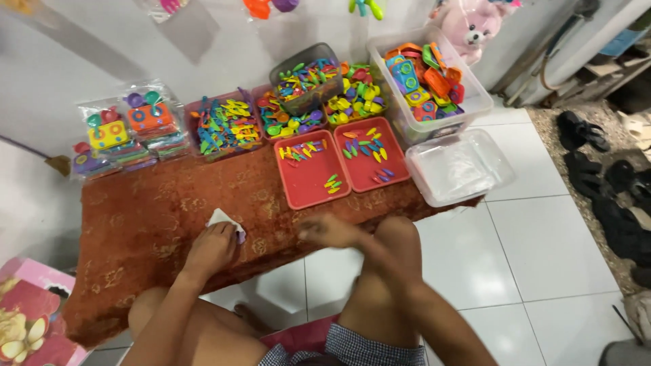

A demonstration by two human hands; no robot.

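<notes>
Clear plastic packets of coloured toy pieces [125, 132] are seen up and to the left of the left hand's grip [215, 245], stacked at the far left edge of the rust-red cloth. A small clear packet [224, 219] is pressed under that grip. A pink flowered box [30, 318] lies down-left, well apart.

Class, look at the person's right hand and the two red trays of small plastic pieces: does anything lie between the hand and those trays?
Nothing visible does. The right hand hovers, blurred, over the brown patterned cloth, and only bare cloth lies between it and the red trays. The left hand rests on a small clear bag off to the side.
</notes>
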